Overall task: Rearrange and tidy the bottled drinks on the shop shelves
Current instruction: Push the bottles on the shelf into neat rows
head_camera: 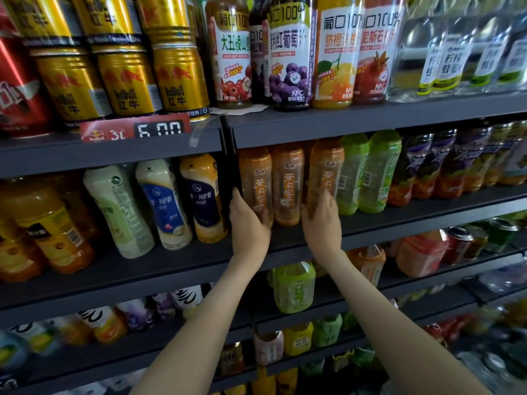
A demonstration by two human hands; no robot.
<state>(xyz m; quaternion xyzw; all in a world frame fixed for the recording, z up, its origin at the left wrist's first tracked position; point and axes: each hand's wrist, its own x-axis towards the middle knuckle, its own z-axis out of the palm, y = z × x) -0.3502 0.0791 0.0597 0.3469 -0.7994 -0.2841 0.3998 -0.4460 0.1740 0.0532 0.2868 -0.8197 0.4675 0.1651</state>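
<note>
Three orange tea bottles stand side by side on the middle shelf (427,215). My left hand (248,220) grips the lower part of the left orange bottle (255,172). My right hand (322,218) grips the lower part of the right orange bottle (326,166). Between my hands the middle orange bottle (287,183) stands untouched. Two green tea bottles (370,172) stand just right of them.
Gold cans (125,81) and juice bottles (289,52) fill the top shelf. Milk-tea bottles (162,203) and orange juice bottles (51,229) stand left of a dark upright divider (228,155). Purple-labelled bottles (445,166) stand right. Lower shelves hold more drinks (293,286).
</note>
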